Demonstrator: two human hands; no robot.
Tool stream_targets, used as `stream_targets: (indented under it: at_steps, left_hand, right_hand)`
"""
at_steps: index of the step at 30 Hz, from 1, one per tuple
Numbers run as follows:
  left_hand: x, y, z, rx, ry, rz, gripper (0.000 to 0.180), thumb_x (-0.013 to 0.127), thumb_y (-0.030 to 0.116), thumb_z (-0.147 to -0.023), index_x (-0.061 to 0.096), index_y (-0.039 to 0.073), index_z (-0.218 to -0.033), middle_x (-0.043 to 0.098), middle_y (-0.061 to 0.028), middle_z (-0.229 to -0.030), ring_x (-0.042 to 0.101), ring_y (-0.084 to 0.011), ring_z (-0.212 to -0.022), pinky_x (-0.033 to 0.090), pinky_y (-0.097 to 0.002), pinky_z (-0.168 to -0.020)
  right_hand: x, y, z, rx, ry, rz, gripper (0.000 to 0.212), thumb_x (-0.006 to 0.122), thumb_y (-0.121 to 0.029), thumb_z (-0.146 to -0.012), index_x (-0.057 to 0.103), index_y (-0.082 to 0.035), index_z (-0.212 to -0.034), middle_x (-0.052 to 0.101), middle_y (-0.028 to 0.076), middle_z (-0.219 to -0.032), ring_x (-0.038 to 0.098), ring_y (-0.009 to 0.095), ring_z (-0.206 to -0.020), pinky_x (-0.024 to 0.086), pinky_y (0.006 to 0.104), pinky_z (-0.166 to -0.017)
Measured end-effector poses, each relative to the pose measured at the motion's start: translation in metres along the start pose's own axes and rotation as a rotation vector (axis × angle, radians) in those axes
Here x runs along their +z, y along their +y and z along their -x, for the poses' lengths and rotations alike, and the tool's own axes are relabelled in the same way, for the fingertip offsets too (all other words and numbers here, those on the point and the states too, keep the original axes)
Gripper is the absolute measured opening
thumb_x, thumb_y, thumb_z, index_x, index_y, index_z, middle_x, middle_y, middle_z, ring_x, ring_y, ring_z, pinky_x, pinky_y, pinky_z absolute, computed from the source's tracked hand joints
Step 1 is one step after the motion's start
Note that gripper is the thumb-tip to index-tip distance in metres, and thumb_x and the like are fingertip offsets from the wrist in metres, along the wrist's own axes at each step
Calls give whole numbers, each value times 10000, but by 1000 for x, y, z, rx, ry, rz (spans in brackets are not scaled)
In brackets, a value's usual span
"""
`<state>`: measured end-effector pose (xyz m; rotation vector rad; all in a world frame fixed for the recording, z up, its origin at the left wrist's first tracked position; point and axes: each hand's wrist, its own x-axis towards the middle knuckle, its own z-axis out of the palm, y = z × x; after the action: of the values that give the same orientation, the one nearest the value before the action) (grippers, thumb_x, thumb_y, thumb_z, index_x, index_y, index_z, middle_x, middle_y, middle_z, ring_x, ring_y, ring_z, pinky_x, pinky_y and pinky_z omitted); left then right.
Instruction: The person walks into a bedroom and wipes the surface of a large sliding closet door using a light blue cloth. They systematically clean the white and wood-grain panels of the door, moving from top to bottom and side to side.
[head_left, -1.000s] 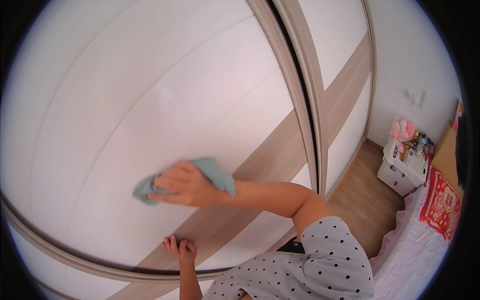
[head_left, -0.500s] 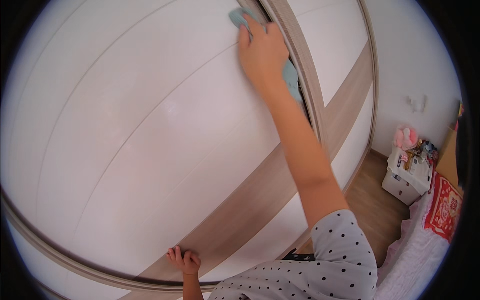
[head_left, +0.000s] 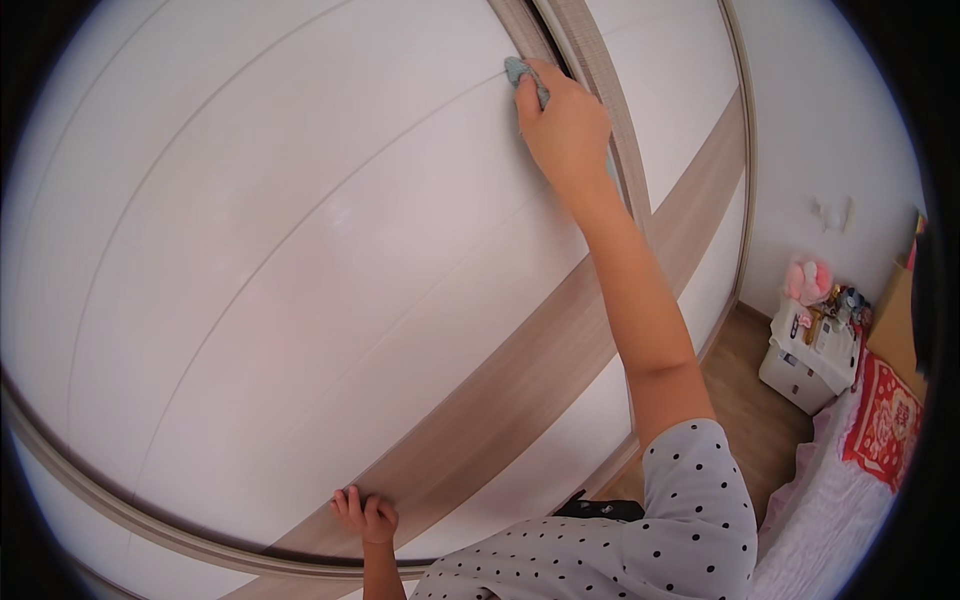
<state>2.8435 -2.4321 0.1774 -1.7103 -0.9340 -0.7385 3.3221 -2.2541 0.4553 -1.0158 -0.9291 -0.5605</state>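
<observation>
A large white wardrobe door (head_left: 300, 250) with thin curved grooves fills most of the view, crossed low down by a wood-toned band (head_left: 480, 400). High on its right side, my right hand (head_left: 568, 130) is closed on a bunched teal cloth (head_left: 516, 72) and presses it to the panel beside the frame. Part of the cloth is hidden under the palm. Down at the lower left, my left hand (head_left: 366, 517) rests on the band near the door's edge, holding nothing, with its fingers apart.
A wood-toned door frame (head_left: 590, 50) runs down right of my right hand. Farther right, a white storage box (head_left: 795, 375) carries a pink plush toy (head_left: 808, 282) and small items. A bed (head_left: 830, 530) with a red patterned cloth (head_left: 884, 420) lies at the lower right.
My right hand has moved down and to the right along the frame, and the cloth is now more bunched under it. The left hand stays on the band.
</observation>
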Motion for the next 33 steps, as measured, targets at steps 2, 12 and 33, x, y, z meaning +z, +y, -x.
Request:
stream_targets:
  at_steps: [2,12,33]
  left_hand:
    - [-2,0,-2,-7,23,11,48,474,66,-838,521,73,-842,455,-203,-1317,348,-444,-1284,225,-597,-1056]
    - [-2,1,-3,-9,5,-1,43,482,74,-835,520,73,-816,463,-204,-1314,361,-431,-1284,238,-591,-1051]
    - [1,0,0,-42,31,29,76,500,111,-834,575,108,-818,487,-171,-1292,373,-419,-1269,234,-560,-1065]
  right_hand:
    - [-4,-5,-2,66,-93,-5,242,579,-209,-853,674,-55,-1014,658,177,-770,627,326,-658,501,384,-625]
    - [-8,1,-8,-70,-205,34,201,585,-216,-862,690,-109,-996,615,110,-593,559,260,-495,457,360,-515]
    - [-26,-83,-4,60,-298,-815,176,653,-172,-864,578,-89,-999,576,9,-864,517,72,-747,439,227,-662]
